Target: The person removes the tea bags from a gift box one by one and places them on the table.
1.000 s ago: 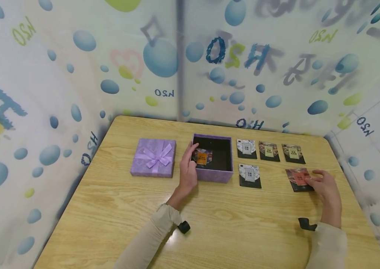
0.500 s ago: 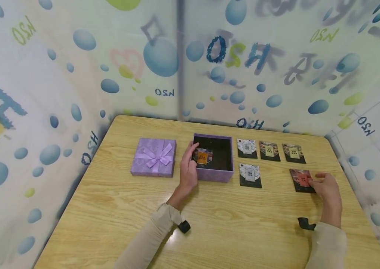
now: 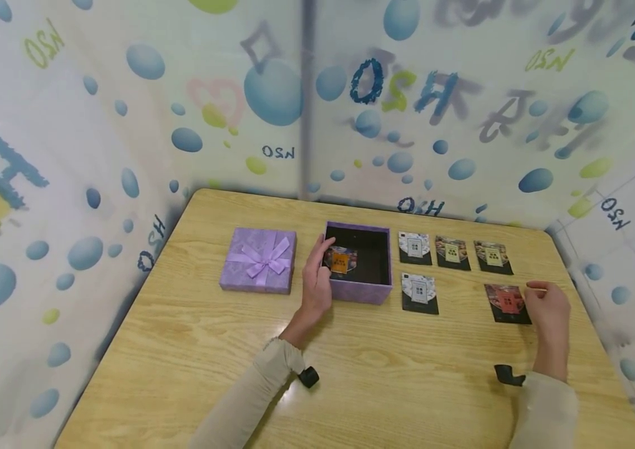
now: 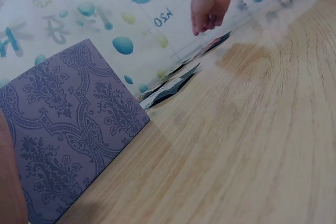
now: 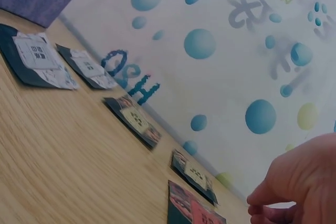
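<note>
At the left wall of the purple box (image 3: 359, 292), my left hand (image 3: 315, 284) holds the box, its thumb and fingers at the rim. Inside the black-lined box lies a packet with an orange label (image 3: 340, 262). Close to the right edge of the table my right hand (image 3: 549, 312) hovers beside a red-labelled packet (image 3: 508, 304), its fingers loosely bent and holding nothing. The right wrist view shows the same hand (image 5: 299, 182) apart from the red packet (image 5: 195, 208). In the left wrist view, the patterned box wall (image 4: 73, 124) fills the left side.
A purple lid with a ribbon bow (image 3: 259, 260) lies left of the box. White-labelled packets (image 3: 415, 248) and yellow-labelled packets (image 3: 452, 252) lie flat to its right. Printed walls (image 3: 272, 156) rise behind the wooden table (image 3: 385, 374).
The red-labelled packet has shifted slightly right and now lies flat on the table. My right hand has let go of it and drawn slightly away. My left hand stays on the box.
</note>
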### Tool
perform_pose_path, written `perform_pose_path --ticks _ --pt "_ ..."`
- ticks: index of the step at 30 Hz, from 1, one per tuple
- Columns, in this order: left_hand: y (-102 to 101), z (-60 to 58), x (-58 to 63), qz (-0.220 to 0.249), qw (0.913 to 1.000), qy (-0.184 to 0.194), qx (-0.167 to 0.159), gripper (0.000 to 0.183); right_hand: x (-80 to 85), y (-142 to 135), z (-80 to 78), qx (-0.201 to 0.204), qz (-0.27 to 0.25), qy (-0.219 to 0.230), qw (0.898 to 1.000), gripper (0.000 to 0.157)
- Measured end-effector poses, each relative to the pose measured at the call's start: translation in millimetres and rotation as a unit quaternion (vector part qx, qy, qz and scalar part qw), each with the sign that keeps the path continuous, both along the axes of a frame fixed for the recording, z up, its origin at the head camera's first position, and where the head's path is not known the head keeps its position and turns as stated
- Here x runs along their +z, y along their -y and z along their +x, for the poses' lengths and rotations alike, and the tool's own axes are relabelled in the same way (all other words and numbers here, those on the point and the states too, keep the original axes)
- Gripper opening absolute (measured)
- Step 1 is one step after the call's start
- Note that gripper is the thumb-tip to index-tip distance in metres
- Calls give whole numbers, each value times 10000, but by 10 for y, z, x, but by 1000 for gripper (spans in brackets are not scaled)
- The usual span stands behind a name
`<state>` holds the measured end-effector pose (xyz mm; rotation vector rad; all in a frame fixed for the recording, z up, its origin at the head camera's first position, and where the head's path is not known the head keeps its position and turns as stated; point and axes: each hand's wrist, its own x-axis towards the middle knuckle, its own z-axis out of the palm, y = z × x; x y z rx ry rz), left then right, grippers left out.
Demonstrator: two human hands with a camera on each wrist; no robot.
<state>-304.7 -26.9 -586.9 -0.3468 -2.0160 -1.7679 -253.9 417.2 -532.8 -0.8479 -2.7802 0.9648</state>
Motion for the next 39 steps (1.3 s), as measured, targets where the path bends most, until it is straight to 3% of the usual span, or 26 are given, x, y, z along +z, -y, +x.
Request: perform_pose_path --ticks 5,11,15,24,35,39 --pt "-17 -2 13 120 9999 -51 22 67 22 139 -59 121 -417 -80 9990 43" --pt "-26 -3 26 226 9997 7 -10 65 50 379 -90 708 -1001 -403 9916 39" --pt "1 10 28 65 10000 55 -33 67 110 639 -113 1294 -717 -525 9876 38" --pt "9 21 20 -14 9999 149 -11 68 216 1220 -213 2579 -1258 -395 9571 33" --pt "-9 9 -3 231 9997 -42 -44 66 376 1772 -295 3393 -1587 -820 9236 26" --pt "-15 13 -6 145 9999 -20 4 67 460 1992 -337 3591 -1515 -889 9166 22"
